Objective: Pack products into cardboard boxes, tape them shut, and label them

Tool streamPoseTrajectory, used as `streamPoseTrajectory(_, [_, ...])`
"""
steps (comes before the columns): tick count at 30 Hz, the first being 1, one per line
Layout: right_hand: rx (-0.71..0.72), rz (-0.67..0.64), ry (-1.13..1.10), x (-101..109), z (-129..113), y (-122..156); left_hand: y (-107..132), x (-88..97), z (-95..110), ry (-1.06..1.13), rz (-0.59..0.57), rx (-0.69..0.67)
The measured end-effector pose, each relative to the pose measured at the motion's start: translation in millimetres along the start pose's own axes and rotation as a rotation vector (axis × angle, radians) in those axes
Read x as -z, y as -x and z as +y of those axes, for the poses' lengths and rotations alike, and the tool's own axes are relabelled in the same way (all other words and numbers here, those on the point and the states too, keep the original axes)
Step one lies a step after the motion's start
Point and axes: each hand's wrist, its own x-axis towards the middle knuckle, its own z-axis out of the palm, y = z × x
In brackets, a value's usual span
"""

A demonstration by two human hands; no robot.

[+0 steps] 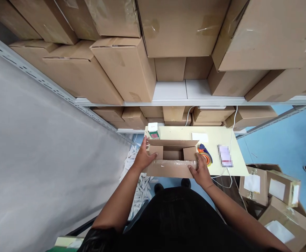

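Observation:
An open cardboard box (pixel 168 169) sits at the near edge of the pale table, its flaps spread and clear tape along the near flap. My left hand (pixel 145 155) grips its left end, thumb over the rim. At the right end my right hand (pixel 200 169) is closed on the box, thumb on the near flap. Just beyond my right hand lies a blue and orange tape dispenser (pixel 205 155). A small white and green box (pixel 153 130) stands behind the left end of the cardboard box.
The pale table (pixel 179 131) also bears a white card (pixel 199 137) and a phone (pixel 225 155) with a white cable. Shelves of cardboard boxes (pixel 123 66) rise ahead. Labelled boxes (pixel 286 217) are piled at right. White strips (pixel 139 196) litter the floor beside the left wall (pixel 50 140).

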Motion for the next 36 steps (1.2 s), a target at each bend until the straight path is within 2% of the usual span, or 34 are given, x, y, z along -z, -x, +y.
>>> streamPoseTrajectory(2, [-0.039, 0.036, -0.016, -2.3, -3.2, 0.6, 0.7, -2.0, -3.1, 0.000, -0.013, -0.046])
streamPoseTrajectory(5, [-0.093, 0.060, -0.065, -3.5, -4.7, 3.5, 15.7, -4.8, -6.4, -0.150, -0.035, -0.200])
streamPoseTrajectory(7, [-0.131, 0.034, -0.136, 2.1, 4.9, 4.9, 28.4, -8.7, -6.1, -0.259, -0.033, -0.255])
streamPoseTrajectory(9, [-0.206, 0.013, -0.157, 14.0, 25.5, 2.1, 38.1, -15.1, -2.8, -0.382, -0.002, -0.246])
streamPoseTrajectory(10, [-0.260, 0.008, -0.114, 21.3, 38.9, -1.8, 41.3, -19.1, -0.1, -0.446, 0.014, -0.230])
streamPoseTrajectory(12, [-0.389, -0.029, 0.133, 34.7, 67.2, -15.9, 44.4, -28.1, 6.8, -0.544, -0.029, -0.231])
streamPoseTrajectory(13, [-0.446, -0.082, 0.270, 39.2, 80.3, -25.4, 44.8, -32.7, 10.5, -0.565, -0.082, -0.250])
streamPoseTrajectory(15, [-0.573, -0.274, 0.439, 41.2, 101.4, -46.6, 44.3, -41.4, 17.8, -0.555, -0.187, -0.290])
streamPoseTrajectory(16, [-0.632, -0.365, 0.472, 39.1, 108.8, -56.8, 43.8, -45.2, 21.2, -0.531, -0.205, -0.286])
streamPoseTrajectory(18, [-0.718, -0.482, 0.487, 31.6, 117.7, -73.6, 42.9, -50.8, 27.4, -0.460, -0.153, -0.209])
streamPoseTrajectory(22, [-0.763, -0.459, 0.510, 25.3, 119.3, -87.0, 40.7, -52.5, 37.4, -0.247, -0.041, 0.030])
streamPoseTrajectory(26, [-0.744, -0.311, 0.547, 51.2, 103.9, -79.8, 38.5, -45.6, 39.9, -0.013, -0.030, 0.218])
streamPoseTrajectory(29, [-0.664, -0.067, 0.442, 82.7, 74.0, -68.5, 40.1, -40.8, 36.4, 0.124, -0.033, 0.204])
streamPoseTrajectory(31, [-0.508, 0.097, 0.279, 98.4, 42.0, -62.2, 43.0, -39.4, 34.0, 0.172, -0.045, 0.148])
streamPoseTrajectory(32, [-0.393, 0.123, 0.213, 102.3, 23.0, -60.3, 44.7, -38.9, 33.3, 0.188, -0.055, 0.125])
streamPoseTrajectory(34, [-0.130, 0.071, 0.159, 100.4, -17.0, -59.7, 48.0, -37.7, 33.5, 0.219, -0.078, 0.099])
streamPoseTrajectory(36, [0.083, -0.022, 0.168, 86.4, -54.0, -62.5, 50.6, -34.8, 35.1, 0.288, -0.104, 0.104])
